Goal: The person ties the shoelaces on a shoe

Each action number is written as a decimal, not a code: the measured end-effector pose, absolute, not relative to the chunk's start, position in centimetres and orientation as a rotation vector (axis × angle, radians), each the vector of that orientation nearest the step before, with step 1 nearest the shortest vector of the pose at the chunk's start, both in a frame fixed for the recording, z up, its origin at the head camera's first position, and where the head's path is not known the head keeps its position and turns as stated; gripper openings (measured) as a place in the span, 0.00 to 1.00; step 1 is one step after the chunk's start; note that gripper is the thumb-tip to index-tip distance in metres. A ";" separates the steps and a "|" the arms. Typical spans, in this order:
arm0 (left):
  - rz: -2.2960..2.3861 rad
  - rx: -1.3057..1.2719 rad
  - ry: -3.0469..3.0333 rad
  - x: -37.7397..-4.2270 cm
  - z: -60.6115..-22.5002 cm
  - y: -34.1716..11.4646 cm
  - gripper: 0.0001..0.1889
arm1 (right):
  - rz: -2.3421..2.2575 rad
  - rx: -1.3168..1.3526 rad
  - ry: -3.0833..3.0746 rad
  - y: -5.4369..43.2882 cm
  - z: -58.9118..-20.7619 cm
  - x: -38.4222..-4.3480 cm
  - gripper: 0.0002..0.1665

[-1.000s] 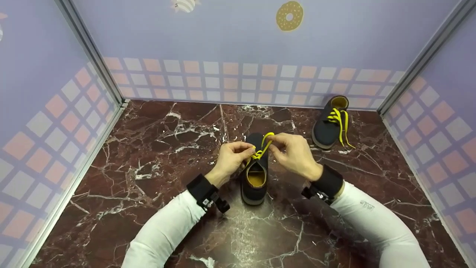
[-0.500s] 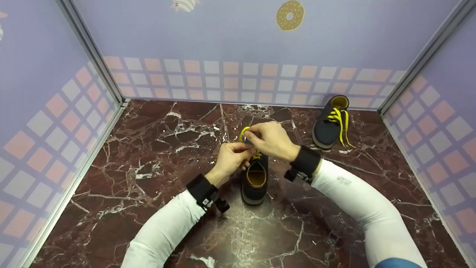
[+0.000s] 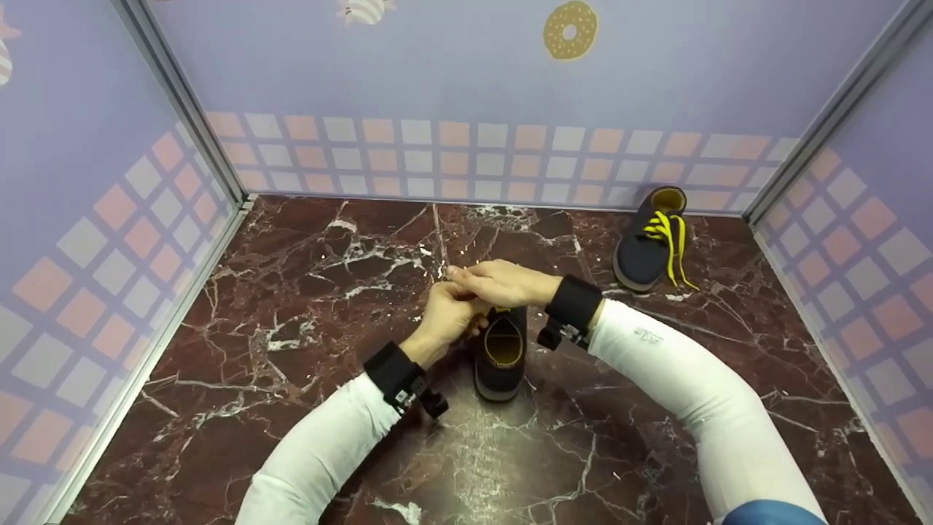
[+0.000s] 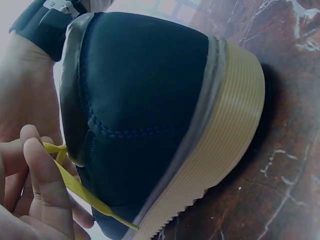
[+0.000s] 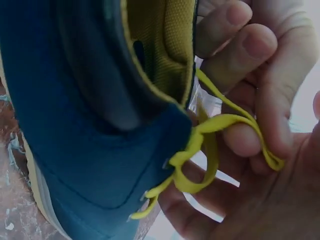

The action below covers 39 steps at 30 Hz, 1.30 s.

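Observation:
A dark shoe (image 3: 499,379) with yellow lining stands upright on the floor, its heel toward me. My left hand (image 3: 447,319) is beside its front left and pinches a folded part of the yellow shoelace (image 5: 222,122) between thumb and finger, seen in the right wrist view. Across the left fingertips lies my right hand (image 3: 510,284), fingers pointing left over the shoe's front; whether they grip the lace is hidden. A slack loop hangs near the eyelets in the right wrist view. One lace strand (image 4: 82,192) runs down the shoe's side in the left wrist view.
A second dark shoe (image 3: 641,251) with loose yellow laces (image 3: 674,248) stands at the back right, close to the rear wall (image 3: 466,80). Side panels (image 3: 95,240) enclose the dark red marble-patterned floor (image 3: 291,408).
My right hand has carried its lace strand from the shoe's right, over the front, and leftward onto the left hand's fingers. The left hand has barely moved. Both shoes have stayed put.

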<state>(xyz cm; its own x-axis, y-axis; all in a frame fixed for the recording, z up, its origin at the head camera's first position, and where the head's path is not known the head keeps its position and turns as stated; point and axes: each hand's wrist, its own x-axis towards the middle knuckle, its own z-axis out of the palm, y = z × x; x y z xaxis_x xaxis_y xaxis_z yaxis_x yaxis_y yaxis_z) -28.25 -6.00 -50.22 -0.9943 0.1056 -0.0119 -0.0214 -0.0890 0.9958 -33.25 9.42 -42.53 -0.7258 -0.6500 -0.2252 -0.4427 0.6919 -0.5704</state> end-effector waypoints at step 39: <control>1.752 0.425 2.613 -30.2 -49.2 -8.3 0.09 | -1.192 -0.922 2.392 16.4 -44.1 -34.0 0.09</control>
<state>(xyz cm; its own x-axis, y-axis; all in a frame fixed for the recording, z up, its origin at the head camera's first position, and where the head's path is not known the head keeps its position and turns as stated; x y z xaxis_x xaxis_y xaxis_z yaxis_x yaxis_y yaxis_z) -30.23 -8.26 -49.23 -0.9636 0.2025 0.1747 0.2385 0.3551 0.9039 -33.97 16.40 -44.14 -0.7434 -0.6689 0.0062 -0.4078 0.4459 -0.7968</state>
